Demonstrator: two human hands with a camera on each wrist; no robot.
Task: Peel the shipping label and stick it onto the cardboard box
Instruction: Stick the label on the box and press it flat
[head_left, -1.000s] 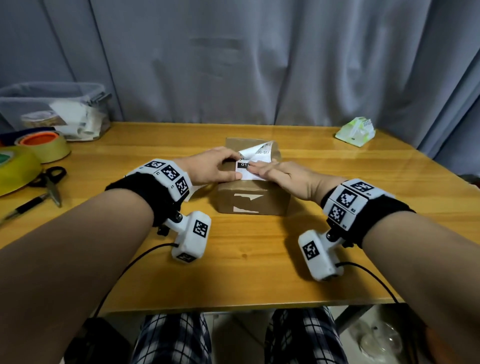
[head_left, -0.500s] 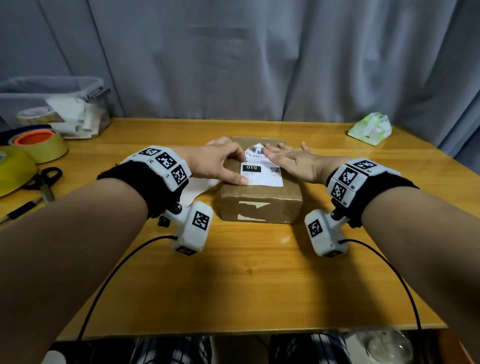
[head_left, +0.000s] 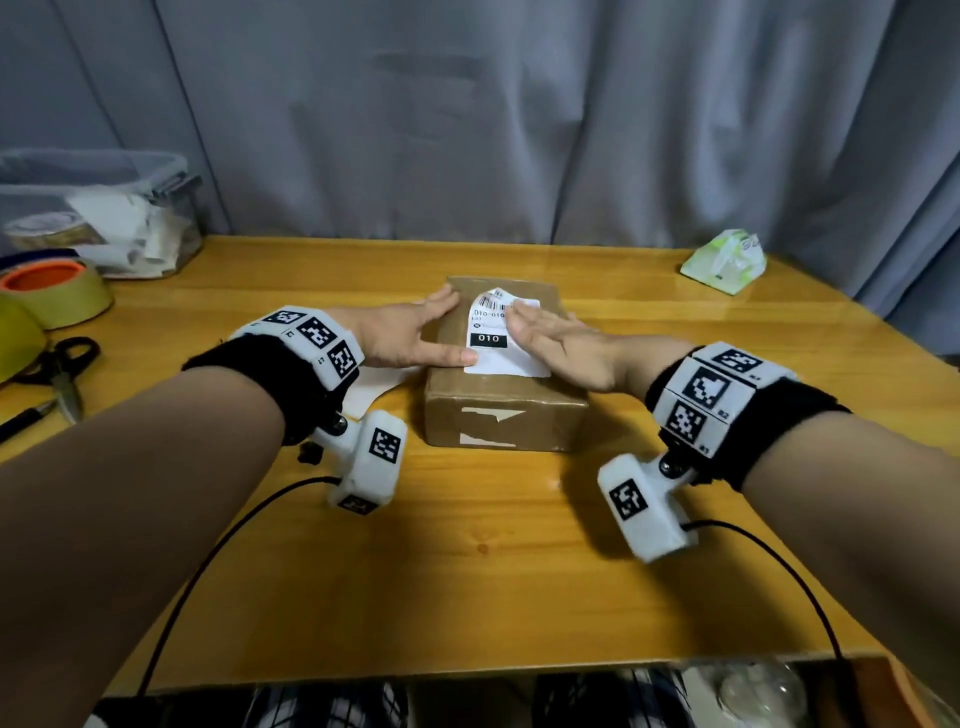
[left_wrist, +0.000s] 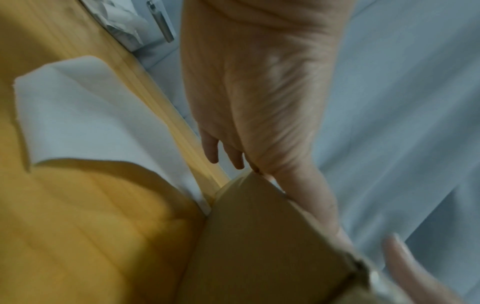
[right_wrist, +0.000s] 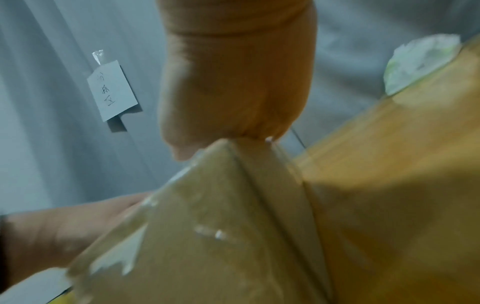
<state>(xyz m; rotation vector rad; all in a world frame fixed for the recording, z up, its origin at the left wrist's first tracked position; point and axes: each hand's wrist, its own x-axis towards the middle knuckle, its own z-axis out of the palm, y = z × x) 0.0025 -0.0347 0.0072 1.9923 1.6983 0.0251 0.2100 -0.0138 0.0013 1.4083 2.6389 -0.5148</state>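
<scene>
Since a second back, thin white paper shipping label (head_left: 498, 338) went flat on brown cardboard box (head_left: 501, 384). Left hand (head_left: 410, 338) and right hand (head_left: 553, 340): grip wide, flat, pressing. Label looked flimsy, crease-prone; smooth from centre.

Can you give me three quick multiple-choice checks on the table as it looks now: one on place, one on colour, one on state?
1. Where is the shipping label?
A. on top of the cardboard box
B. in the clear bin
C. on the scissors

2. What colour is the core of the tape roll at the left edge?
A. blue
B. orange
C. white

3. How does the right hand lie?
A. clenched in a fist
B. flat, fingers straight, on the label
C. off the table

Answers: 1 A, the label lies on the box's top face. 2 B, the roll's centre shows orange. 3 B, the head view shows straight fingers pressing on the label, while the left hand rests on the box's left side.
</scene>
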